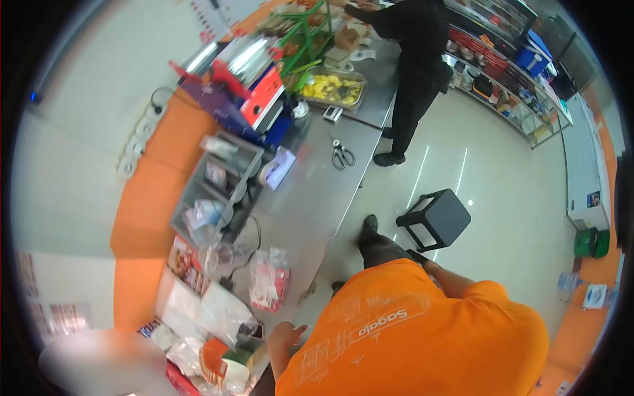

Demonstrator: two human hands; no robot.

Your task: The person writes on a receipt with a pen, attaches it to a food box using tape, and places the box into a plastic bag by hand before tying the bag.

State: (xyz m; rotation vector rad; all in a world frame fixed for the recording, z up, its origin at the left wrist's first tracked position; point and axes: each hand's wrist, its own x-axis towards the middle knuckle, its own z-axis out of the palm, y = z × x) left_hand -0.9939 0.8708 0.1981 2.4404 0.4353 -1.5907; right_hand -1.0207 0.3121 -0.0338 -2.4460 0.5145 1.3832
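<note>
My left hand (284, 336) hangs beside the edge of the steel table (297, 221), its fingers loosely stretched out and nothing visible in them. Whether it touches the table I cannot tell. Closest to it are a clear plastic bag of red and white packets (269, 280) and a white paper cup (236, 373) in a pile of packaging. My right forearm (451, 280) reaches down in front of my orange shirt (422, 330); the fingers at its end cannot be made out against dark clothing. Farther along the table lie black-handled scissors (343, 156).
A grey divided organizer (249, 158) stands by the wall, with a blue and red machine (257, 99) beyond it. A tray of yellow food pieces (330, 89) lies farther back. A person in black (419, 59) stands there. A black stool (444, 218) is on the floor.
</note>
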